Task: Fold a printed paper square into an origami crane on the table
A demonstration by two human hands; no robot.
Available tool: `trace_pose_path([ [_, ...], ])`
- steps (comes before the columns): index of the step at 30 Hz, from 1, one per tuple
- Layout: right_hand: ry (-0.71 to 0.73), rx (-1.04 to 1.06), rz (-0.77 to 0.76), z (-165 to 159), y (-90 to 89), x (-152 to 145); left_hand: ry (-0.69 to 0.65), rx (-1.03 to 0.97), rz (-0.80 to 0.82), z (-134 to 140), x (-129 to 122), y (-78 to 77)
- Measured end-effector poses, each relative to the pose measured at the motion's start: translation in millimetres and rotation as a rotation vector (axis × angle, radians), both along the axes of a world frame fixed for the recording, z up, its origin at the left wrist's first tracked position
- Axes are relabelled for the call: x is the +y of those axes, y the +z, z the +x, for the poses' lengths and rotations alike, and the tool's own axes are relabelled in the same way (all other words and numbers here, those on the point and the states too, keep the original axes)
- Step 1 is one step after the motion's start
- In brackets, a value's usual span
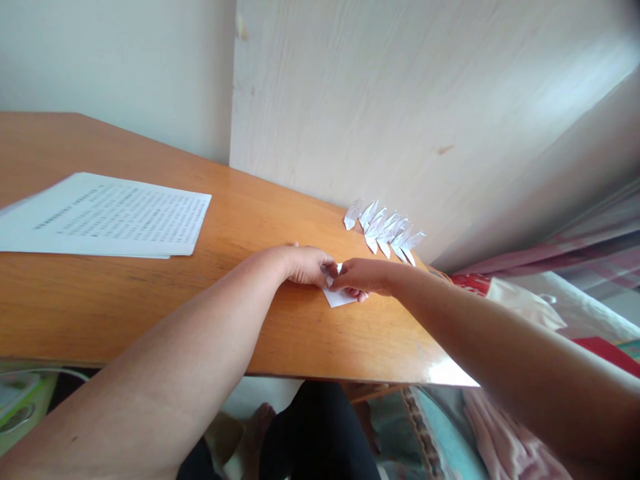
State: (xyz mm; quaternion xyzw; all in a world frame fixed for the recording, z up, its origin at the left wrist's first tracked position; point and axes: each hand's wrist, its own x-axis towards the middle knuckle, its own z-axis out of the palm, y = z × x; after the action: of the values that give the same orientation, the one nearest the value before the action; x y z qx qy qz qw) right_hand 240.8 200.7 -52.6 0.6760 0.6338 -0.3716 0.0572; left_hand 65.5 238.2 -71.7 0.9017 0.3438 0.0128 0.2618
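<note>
A small folded piece of white paper (341, 299) is on the wooden table, between my two hands. My left hand (311, 265) has its fingers closed on the paper's left edge. From the other side, my right hand (357, 277) pinches the same paper, its fingers bent and its thumb side near my left fingertips. Both hands nearly touch and cover much of the paper, so its full shape is hidden. Behind them, several folded white paper pieces (385, 230) with pointed ends stand clustered near the wall.
Printed paper sheets (135, 213) lie stacked at the left of the wooden table (200, 313). A pale board (350, 100) rises along the table's back edge. Bedding and cloth (530, 307) are at the right. My dark-clothed leg (320, 433) is below the front edge.
</note>
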Motion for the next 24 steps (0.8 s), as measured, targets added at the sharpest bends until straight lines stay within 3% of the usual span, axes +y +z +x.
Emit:
trace_pose_path([
  [9, 0.071, -0.227, 0.047, -3.6, 9.7, 1.5, -0.011, 0.012, 0.025, 1.8, 4.6, -4.2],
  [24, -0.009, -0.198, 0.001, 24.1, 7.9, -4.8, 0.006, 0.053, 0.025, 1.6, 4.0, -4.6],
])
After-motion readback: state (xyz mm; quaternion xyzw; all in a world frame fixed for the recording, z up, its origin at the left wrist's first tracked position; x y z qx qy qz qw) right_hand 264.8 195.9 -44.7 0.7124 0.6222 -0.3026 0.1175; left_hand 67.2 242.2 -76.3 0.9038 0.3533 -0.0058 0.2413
